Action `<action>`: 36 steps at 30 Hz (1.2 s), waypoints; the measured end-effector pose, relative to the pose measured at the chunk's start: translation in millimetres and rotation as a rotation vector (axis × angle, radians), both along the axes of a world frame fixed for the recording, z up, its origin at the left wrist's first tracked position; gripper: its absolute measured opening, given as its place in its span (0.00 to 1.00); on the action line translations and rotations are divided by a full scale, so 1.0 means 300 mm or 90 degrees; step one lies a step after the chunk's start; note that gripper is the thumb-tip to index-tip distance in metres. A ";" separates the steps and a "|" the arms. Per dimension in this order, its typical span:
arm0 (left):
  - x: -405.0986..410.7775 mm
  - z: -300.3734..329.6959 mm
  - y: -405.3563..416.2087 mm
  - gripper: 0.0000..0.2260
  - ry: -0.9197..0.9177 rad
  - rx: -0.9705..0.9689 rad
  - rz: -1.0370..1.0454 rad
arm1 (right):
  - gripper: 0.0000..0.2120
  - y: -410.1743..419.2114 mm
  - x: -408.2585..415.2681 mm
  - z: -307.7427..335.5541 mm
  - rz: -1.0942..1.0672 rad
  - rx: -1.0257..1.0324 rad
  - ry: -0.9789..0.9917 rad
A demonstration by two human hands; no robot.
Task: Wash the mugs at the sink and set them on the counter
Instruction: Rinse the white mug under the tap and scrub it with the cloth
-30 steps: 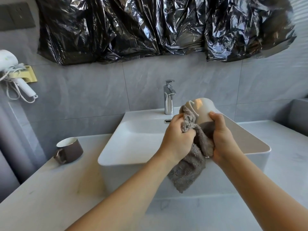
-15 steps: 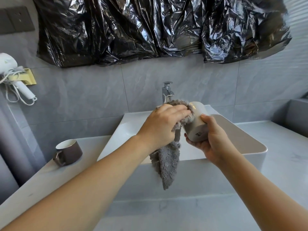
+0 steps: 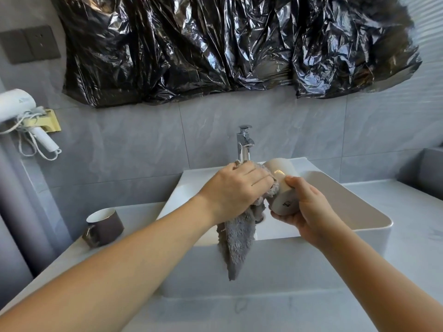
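A person's two bare forearms reach forward over a white, glossy, rectangular vessel sink (image 3: 374, 226) with rounded corners. The right hand (image 3: 309, 209) cups a smooth, pale beige ceramic mug (image 3: 284, 185) from below, fingers curled around its cylindrical body and thumb resting on top. The mug is tipped on its side above the basin, its base toward the camera showing a small dark printed mark. The left hand (image 3: 239, 188) lies palm down just left of the mug, fingers closed over a grey, fluffy microfibre cloth (image 3: 237, 243) and pressing it against the mug's side. The rest of the cloth hangs limp below that hand, tapering to a point in front of the sink's near wall.

Directly beyond the hands stands a polished chrome faucet (image 3: 244, 143) with a squared body and flat lever top. Well to the left of the left forearm, a second mug (image 3: 104, 226), matte brown outside and white inside, sits upright on the pale grey stone-look counter (image 3: 419, 236), its handle turned toward the camera. Farther left, a white hair dryer (image 3: 16, 105) with a looped cord rests in a brass-coloured wall bracket. Above, crinkled shiny black plastic sheeting (image 3: 215, 49) covers the grey tiled wall.
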State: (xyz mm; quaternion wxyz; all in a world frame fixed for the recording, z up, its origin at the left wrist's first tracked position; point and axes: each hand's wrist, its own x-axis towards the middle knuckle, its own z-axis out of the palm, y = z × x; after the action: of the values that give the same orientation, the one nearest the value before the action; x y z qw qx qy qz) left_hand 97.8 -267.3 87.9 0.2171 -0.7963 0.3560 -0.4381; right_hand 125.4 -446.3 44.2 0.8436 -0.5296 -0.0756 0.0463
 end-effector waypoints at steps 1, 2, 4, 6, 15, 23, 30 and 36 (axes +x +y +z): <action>0.014 0.013 0.006 0.22 -0.019 0.018 -0.006 | 0.07 0.001 0.000 -0.001 0.010 -0.007 0.000; 0.027 0.025 0.012 0.22 -0.031 0.041 -0.011 | 0.07 0.001 0.001 -0.001 0.016 -0.009 0.006; 0.053 0.044 0.019 0.18 -0.061 0.084 -0.015 | 0.09 -0.002 0.006 0.001 0.022 0.003 0.029; 0.077 0.057 0.033 0.18 -0.086 0.082 -0.020 | 0.11 -0.007 0.012 0.003 0.031 0.025 0.050; 0.054 -0.018 0.002 0.12 -0.109 0.004 -0.088 | 0.11 -0.012 0.022 0.001 0.052 0.056 0.083; 0.050 -0.013 0.030 0.10 -0.059 -0.093 -0.037 | 0.10 -0.008 0.022 0.011 0.061 0.037 0.105; 0.079 0.013 0.050 0.15 -0.038 -0.030 -0.020 | 0.13 -0.002 0.020 0.007 0.080 0.000 0.093; 0.054 0.002 0.052 0.18 0.060 -0.254 0.020 | 0.13 -0.013 0.007 0.018 0.082 0.030 0.110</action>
State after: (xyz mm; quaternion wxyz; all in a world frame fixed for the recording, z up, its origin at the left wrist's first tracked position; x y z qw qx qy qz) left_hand 114.0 -251.5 88.4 0.0448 -0.8487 0.2592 -0.4589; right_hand 127.6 -450.3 49.5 0.8543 -0.4979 -0.0378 0.1441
